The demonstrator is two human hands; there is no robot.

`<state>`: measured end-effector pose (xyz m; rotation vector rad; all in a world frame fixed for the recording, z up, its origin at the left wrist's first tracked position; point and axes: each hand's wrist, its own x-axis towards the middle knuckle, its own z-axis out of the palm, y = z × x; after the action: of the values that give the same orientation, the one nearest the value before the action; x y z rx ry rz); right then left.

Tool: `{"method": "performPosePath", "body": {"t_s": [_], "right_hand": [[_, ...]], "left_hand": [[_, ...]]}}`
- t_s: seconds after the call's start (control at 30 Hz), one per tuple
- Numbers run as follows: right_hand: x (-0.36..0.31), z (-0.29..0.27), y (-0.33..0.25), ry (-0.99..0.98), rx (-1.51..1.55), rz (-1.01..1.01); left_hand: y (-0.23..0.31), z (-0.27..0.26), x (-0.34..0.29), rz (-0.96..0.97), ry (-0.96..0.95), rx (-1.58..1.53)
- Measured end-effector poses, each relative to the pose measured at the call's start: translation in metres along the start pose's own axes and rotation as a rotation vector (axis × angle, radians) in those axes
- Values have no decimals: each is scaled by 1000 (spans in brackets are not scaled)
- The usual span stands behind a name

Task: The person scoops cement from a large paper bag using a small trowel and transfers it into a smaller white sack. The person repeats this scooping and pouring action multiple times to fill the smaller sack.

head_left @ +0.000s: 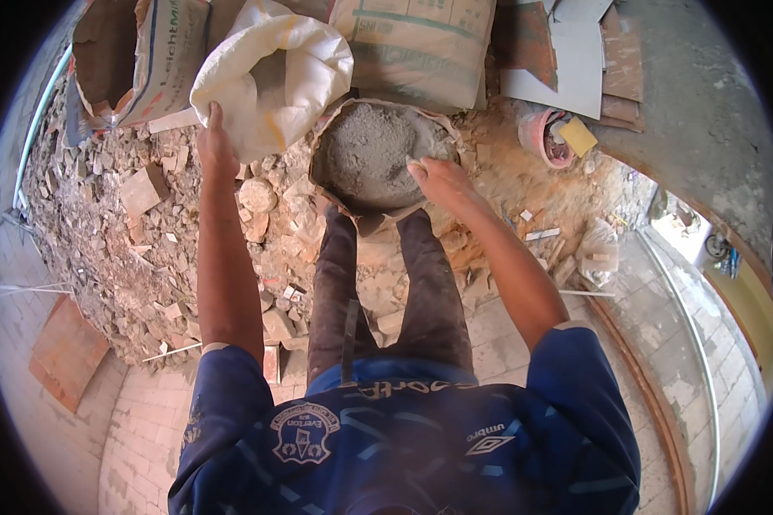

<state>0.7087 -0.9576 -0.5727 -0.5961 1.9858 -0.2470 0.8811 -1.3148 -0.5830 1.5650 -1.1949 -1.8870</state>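
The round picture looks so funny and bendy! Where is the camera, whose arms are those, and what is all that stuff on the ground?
The camera sits on a person's head and looks straight down, so you see their blue shirt at the bottom and their own arms reaching up into the picture. Its very wide lens bends straight lines near the edge. The left hand grips the edge of a white sack. The right hand rests on the rim of a torn paper bag filled with grey powder; its fingers touch the powder. The bag stands in front of the person's dark trousers. Around it lies a pile of broken stones and rubble. Further back stand more paper sacks and a small pink bucket.
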Motion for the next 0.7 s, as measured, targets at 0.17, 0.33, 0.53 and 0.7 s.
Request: {"method": "performPosePath", "body": {"t_s": [0.17, 0.33, 0.53, 0.7], "right_hand": [[12, 14, 17, 93, 15, -78], [-14, 16, 19, -20, 126, -37], [-56, 12, 20, -5, 283, 80], [-95, -13, 2, 80, 206, 17]], "left_hand": [[3, 6, -4, 24, -18, -34], [15, 6, -14, -6, -11, -45], [13, 2, -10, -9, -5, -37], [10, 1, -7, 9, -48, -51]]}}
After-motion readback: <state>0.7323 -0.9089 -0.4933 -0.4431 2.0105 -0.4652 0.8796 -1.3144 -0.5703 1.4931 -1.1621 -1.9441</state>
